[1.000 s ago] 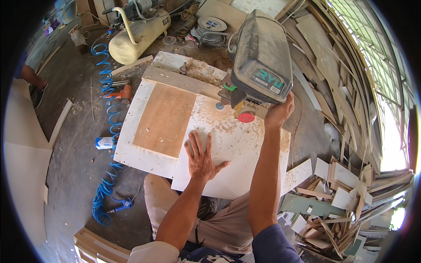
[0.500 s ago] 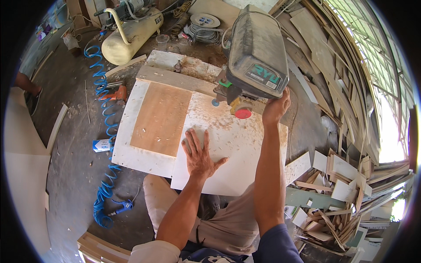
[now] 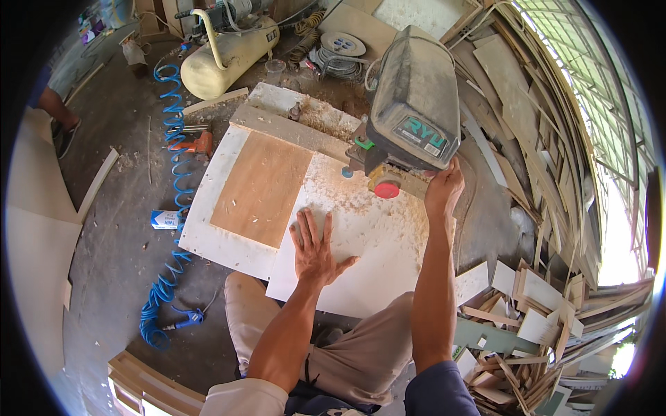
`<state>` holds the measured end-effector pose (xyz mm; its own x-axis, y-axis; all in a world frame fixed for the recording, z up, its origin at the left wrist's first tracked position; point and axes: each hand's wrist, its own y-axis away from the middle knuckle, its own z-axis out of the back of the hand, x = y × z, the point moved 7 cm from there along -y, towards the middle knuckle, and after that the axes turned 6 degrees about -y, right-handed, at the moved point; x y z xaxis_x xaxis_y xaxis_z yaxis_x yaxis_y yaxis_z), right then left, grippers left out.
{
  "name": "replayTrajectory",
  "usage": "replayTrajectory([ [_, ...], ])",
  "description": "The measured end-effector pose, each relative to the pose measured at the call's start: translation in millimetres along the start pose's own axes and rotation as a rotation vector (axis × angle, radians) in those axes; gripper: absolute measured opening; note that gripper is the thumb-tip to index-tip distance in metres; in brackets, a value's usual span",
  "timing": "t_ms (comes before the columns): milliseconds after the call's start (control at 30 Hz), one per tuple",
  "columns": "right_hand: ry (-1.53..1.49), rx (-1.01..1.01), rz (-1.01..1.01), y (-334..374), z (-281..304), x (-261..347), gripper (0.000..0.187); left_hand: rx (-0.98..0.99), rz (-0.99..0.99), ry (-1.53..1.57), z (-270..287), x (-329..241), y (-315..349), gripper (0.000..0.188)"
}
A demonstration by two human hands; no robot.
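My left hand (image 3: 316, 251) lies flat on a white board (image 3: 333, 284), fingers spread, pressing near its left edge. The board rests on a larger white worktop, under the dark, dusty head of a drill press (image 3: 416, 104) with a red button (image 3: 386, 189). At the right side of that head, just under the housing, my right hand (image 3: 444, 193) is closed with curled fingers; what they grip is hidden behind the hand. Pale wood shavings (image 3: 399, 215) cover the board around the machine. A brown wood panel (image 3: 262, 187) lies left of the board.
On the floor to the left are a coiled blue air hose (image 3: 182, 184), a blue air gun (image 3: 189, 319), an orange power tool (image 3: 201, 143) and a small box (image 3: 164, 220). Behind stand a cream compressor tank (image 3: 225, 62) and a cable reel (image 3: 343, 44). Offcuts (image 3: 538, 305) pile up at right.
My view has shifted slightly. More shavings lie scattered over the right part of the white board. Both hands keep about the same places on the board and at the drill press.
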<state>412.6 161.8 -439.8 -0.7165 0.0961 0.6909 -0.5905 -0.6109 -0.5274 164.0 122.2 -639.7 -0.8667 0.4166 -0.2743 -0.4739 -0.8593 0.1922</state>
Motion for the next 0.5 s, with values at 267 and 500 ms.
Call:
replayTrajectory([
  [267, 0.186, 0.093, 0.123, -0.8, 6.1, 7.5, 0.023, 0.016, -0.008, 0.017, -1.4, -3.5, 0.6, 0.128],
  [500, 0.146, 0.102, 0.047, 3.3, 4.5, 4.6, 0.017, 0.013, -0.013, 0.014, -2.3, -4.1, 0.4, 0.128],
])
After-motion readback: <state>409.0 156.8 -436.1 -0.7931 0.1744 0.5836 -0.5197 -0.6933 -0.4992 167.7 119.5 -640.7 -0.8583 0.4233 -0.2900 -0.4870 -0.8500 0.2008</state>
